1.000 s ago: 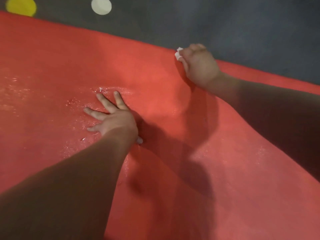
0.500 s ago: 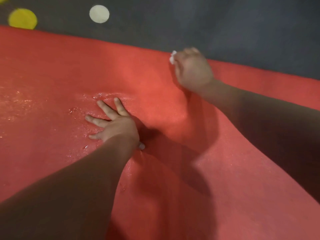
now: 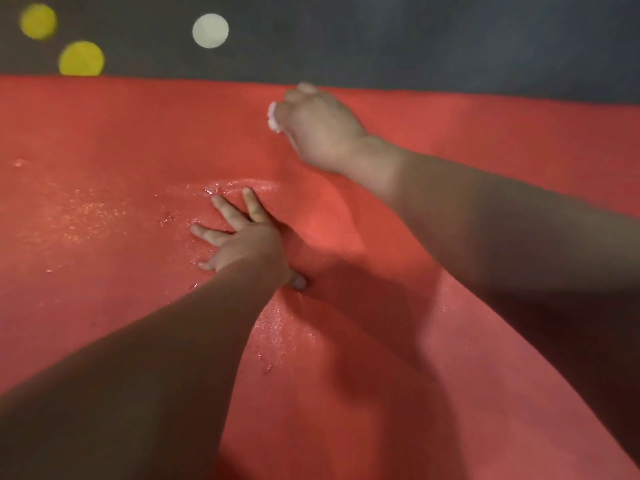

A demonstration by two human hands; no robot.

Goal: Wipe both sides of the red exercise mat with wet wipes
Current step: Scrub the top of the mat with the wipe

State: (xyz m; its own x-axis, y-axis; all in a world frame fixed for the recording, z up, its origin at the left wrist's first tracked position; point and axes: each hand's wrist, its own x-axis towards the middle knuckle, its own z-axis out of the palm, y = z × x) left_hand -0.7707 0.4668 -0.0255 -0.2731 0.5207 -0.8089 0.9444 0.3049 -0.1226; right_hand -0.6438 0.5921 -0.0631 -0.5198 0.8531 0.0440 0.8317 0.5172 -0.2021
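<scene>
Our left hand [image 3: 242, 240] presses flat, fingers spread, on the red exercise mat [image 3: 104, 133] beneath both hands, our right hand [image 3: 318, 129] beyond it clutches a wet wipe [image 3: 273, 117], and wet sheen [image 3: 86, 213] around the left suggests this side is partly wiped, the other side seemingly yet to do.

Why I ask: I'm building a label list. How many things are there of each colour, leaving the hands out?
Red: 1, the exercise mat
White: 2, the wet wipe that the right hand grips, and the pale dot
Yellow: 2, the yellow dots in full view
Dark grey: 1, the floor
Total: 6
</scene>
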